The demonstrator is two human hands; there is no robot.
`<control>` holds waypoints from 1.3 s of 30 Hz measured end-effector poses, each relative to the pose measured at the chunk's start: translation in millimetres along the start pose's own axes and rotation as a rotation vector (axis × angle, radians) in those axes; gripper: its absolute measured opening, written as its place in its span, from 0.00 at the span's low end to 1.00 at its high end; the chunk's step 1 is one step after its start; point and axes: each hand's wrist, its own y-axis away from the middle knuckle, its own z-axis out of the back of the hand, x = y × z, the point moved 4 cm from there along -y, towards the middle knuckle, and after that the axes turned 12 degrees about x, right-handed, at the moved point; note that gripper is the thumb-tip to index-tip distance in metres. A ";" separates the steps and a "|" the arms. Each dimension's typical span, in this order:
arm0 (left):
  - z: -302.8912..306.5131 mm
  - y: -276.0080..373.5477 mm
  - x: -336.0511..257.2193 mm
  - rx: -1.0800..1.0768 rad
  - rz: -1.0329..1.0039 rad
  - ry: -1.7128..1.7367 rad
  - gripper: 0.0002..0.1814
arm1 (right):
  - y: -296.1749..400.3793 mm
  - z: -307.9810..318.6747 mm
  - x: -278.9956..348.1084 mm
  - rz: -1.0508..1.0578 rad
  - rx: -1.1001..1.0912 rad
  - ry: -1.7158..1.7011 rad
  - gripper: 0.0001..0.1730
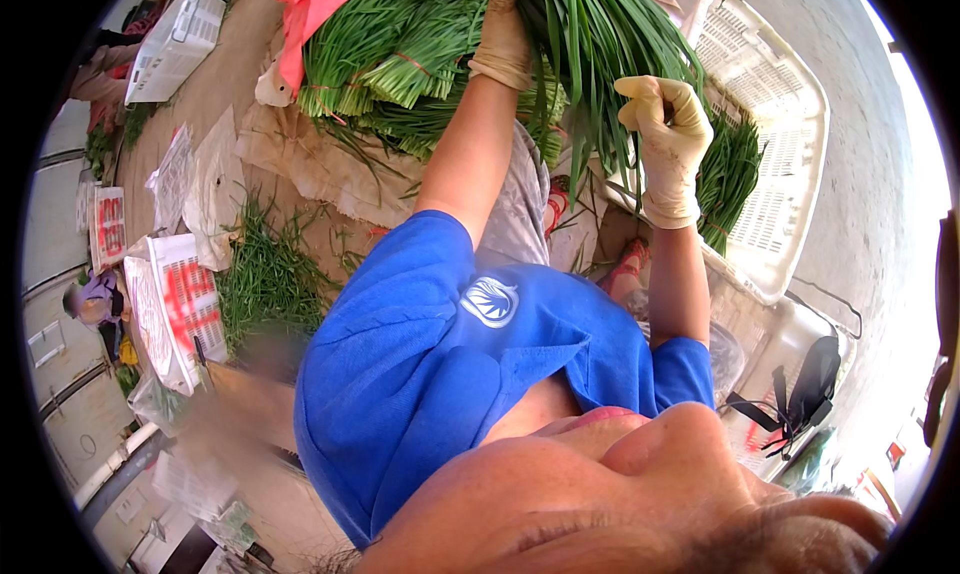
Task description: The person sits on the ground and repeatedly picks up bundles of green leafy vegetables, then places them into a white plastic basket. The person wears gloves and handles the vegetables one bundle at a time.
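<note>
My left hand, in a soiled pale rubber glove, grips a bunch of long flat green leaves, seemingly garlic chives, at the top of the picture. Its fingers run partly out of the frame. The leaf ends droop to the right. My right hand, gloved the same way, is curled beside those hanging leaves, thumb and forefinger close together. Whether it pinches any blade is hidden. Beneath my left forearm lie tied bundles of chives, pale stems facing me, with red bands around some. Pink plastic sheeting borders the pile.
A white slatted crate at right holds more chive bundles. Below it, a black strapped object rests on another pale crate. Loose trimmings lie at left beside a red-marked crate. Other people are at far left.
</note>
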 end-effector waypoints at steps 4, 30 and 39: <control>-21.7 -3.7 -4.7 0.053 -0.095 0.042 0.39 | 13.1 -5.5 20.3 -0.062 0.207 -0.155 0.13; 46.1 1.6 -4.8 -0.276 -0.258 -0.225 0.27 | -41.3 -26.2 -11.6 -0.191 0.125 0.620 0.17; 52.0 3.4 -11.8 -0.379 -0.353 -0.325 0.26 | -24.6 -20.7 -20.8 0.076 -0.063 0.138 0.06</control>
